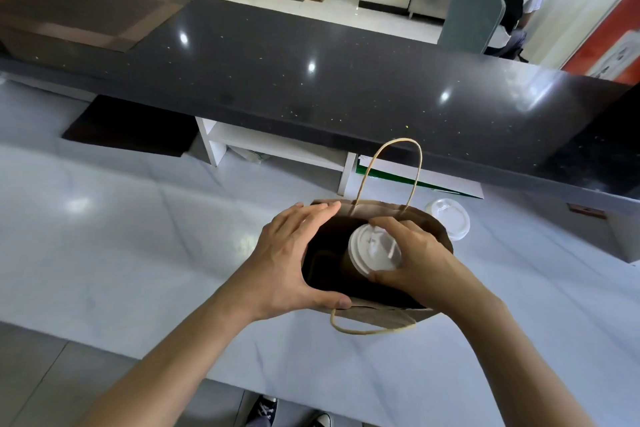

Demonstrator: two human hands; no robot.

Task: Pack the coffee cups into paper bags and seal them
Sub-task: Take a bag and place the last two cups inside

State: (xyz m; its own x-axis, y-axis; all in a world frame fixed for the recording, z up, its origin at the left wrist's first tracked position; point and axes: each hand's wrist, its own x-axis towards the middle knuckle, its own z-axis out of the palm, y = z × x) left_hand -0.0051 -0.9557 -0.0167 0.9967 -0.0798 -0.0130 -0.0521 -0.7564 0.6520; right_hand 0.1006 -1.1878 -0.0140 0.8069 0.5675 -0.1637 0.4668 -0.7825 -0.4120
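A brown paper bag (434, 227) with twisted paper handles stands open on the pale grey counter (138, 253). My right hand (415, 260) grips a coffee cup (374, 250) with a white lid by its rim, holding it inside the bag's mouth. My left hand (291, 260) spreads across the bag's left edge, fingers straight on the far rim and thumb on the near rim, holding the mouth wide. A second cup with a white lid (448, 217) stands on the counter just behind the bag to the right.
A raised black stone bar top (311, 87) runs across behind the counter. Under it are a white shelf (277, 146) and a green-edged board (433, 180). A person sits on a chair at the far right. A brown mat (79, 14) lies far left.
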